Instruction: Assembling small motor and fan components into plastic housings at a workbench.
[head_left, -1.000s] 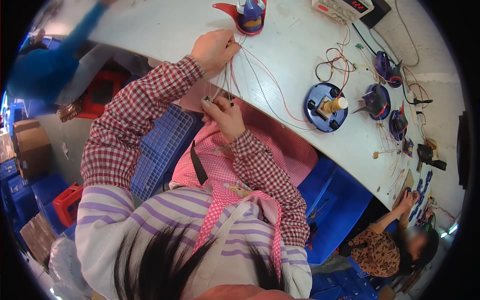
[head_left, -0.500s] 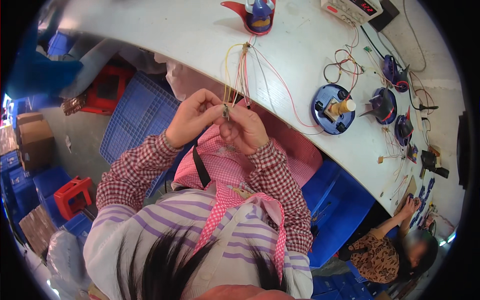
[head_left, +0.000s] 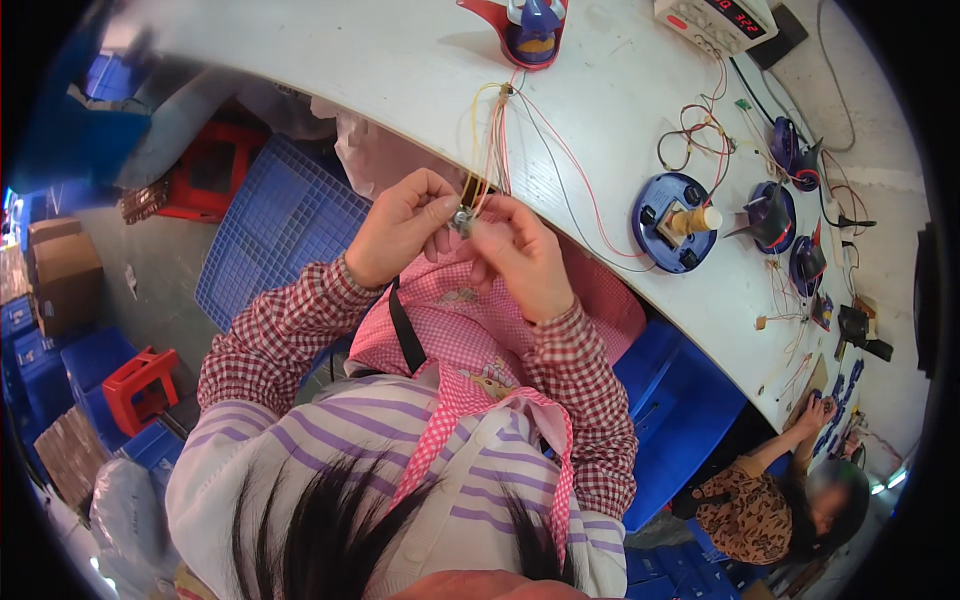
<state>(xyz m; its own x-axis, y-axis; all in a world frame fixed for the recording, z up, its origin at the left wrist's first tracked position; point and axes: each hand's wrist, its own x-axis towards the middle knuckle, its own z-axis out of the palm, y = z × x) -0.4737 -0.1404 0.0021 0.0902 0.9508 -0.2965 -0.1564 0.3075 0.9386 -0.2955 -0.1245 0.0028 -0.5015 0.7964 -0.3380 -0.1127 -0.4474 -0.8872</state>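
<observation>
In front of my lap, close to the table edge, my left hand pinches a small greyish electronic part between thumb and fingers. Its exact kind is too small to make out. Against its other side is my right hand, with thumb and fingers drawn together; what they grip is hidden. Thin red, yellow and white wires run from the part up to a small connector on the table. From there, red and dark leads go to a round blue base carrying a yellowish cylinder.
A red and blue plastic figure piece stands at the table's far side. A power supply sits beyond it. More dark round assemblies line the right. A person works at lower right. A blue bin is below the table.
My right hand has shifted slightly right, and its fingers have changed position around the part. The part now looks turned, showing a shinier side. The whole view has shifted a little.
</observation>
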